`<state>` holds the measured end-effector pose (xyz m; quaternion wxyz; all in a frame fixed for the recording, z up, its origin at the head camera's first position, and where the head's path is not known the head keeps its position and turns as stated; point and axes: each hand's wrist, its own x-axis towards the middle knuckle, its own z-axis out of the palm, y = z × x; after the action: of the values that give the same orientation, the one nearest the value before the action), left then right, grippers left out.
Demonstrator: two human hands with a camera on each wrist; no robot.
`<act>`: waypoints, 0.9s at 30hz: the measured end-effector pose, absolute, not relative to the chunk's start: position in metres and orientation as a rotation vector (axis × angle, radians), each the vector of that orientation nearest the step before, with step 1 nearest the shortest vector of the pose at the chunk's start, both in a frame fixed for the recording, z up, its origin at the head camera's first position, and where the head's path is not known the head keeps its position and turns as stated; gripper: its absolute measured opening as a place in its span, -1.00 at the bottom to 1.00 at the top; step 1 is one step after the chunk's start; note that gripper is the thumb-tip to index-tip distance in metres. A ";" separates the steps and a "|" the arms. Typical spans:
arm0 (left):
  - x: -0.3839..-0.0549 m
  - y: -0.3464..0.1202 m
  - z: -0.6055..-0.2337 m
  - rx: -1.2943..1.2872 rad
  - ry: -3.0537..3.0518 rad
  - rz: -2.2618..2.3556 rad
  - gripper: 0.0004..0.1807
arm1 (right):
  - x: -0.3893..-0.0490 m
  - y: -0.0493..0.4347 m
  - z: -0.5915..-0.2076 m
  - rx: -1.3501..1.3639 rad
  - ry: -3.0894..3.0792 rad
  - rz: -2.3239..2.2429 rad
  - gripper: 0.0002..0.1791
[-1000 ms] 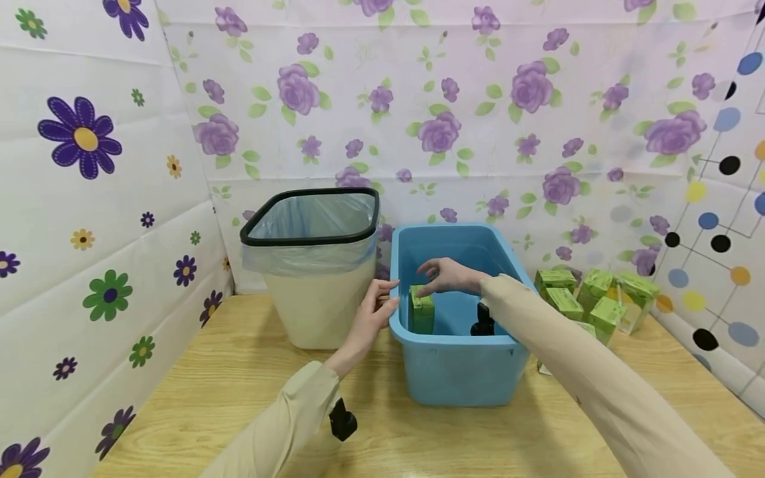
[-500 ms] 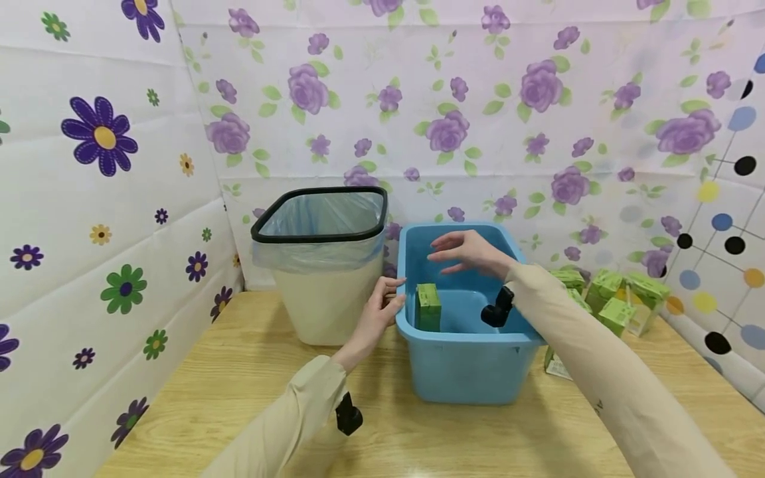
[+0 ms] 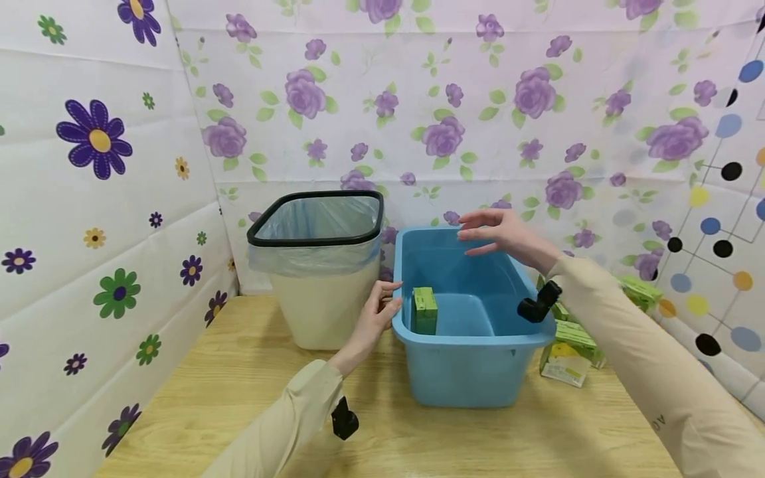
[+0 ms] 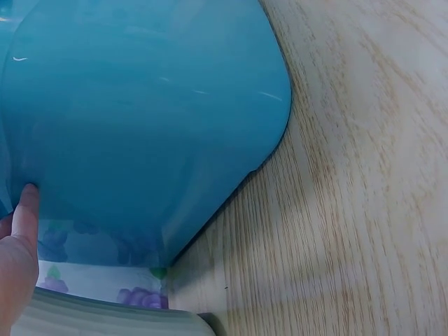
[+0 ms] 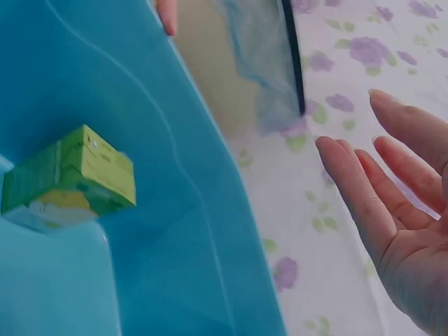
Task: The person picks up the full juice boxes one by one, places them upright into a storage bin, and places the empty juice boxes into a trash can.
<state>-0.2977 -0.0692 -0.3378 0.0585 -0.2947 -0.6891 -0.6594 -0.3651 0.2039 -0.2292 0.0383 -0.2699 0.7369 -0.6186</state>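
A blue plastic tub (image 3: pixel 463 372) stands on the wooden table. Inside, by its left wall near the front, one green juice box (image 3: pixel 425 311) stands upright; the right wrist view shows the same green box (image 5: pixel 77 178) with a yellow picture on its side. My left hand (image 3: pixel 373 315) touches the outside of the tub's left rim with thumb and fingertips. In the left wrist view one finger (image 4: pixel 26 217) lies against the tub's outer wall. My right hand (image 3: pixel 508 236) is in the air over the tub's back right part, fingers spread and holding nothing.
Left of the tub stands a cream trash can (image 3: pixel 323 305) with a black rim and clear liner. Several green boxes (image 3: pixel 568 348) are grouped at the tub's right, partly hidden by my right sleeve (image 3: pixel 645 358). A flowered cloth (image 3: pixel 358 86) hangs behind.
My right hand has risen from beside the box in the tub and moved back and right, above the rim. The box stays in place. The left hand remains at the rim.
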 end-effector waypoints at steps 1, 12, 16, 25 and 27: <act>-0.298 -0.069 -0.338 -0.896 -2.085 -2.000 -0.66 | -0.363 0.208 -0.227 -0.834 2.270 -1.888 -0.64; -0.297 -0.069 -0.338 -0.891 -2.104 -1.999 -0.65 | -0.349 0.255 -0.215 -0.771 2.434 -1.852 -0.54; -0.296 -0.068 -0.339 -0.873 -2.111 -1.995 -0.66 | -0.347 0.274 -0.219 -0.734 2.566 -1.817 -0.58; -0.295 -0.069 -0.338 -0.863 -2.104 -2.008 -0.63 | -0.347 0.315 -0.243 -0.640 2.771 -1.634 -0.56; -0.295 -0.069 -0.338 -0.860 -2.104 -2.010 -0.63 | -0.347 0.323 -0.249 -0.625 2.811 -1.567 -0.53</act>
<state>-0.2947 -0.0689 -0.3383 0.0535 -0.2831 -0.6925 -0.6614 -0.3474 0.3234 -0.2492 -0.0686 -0.1901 0.8554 -0.4769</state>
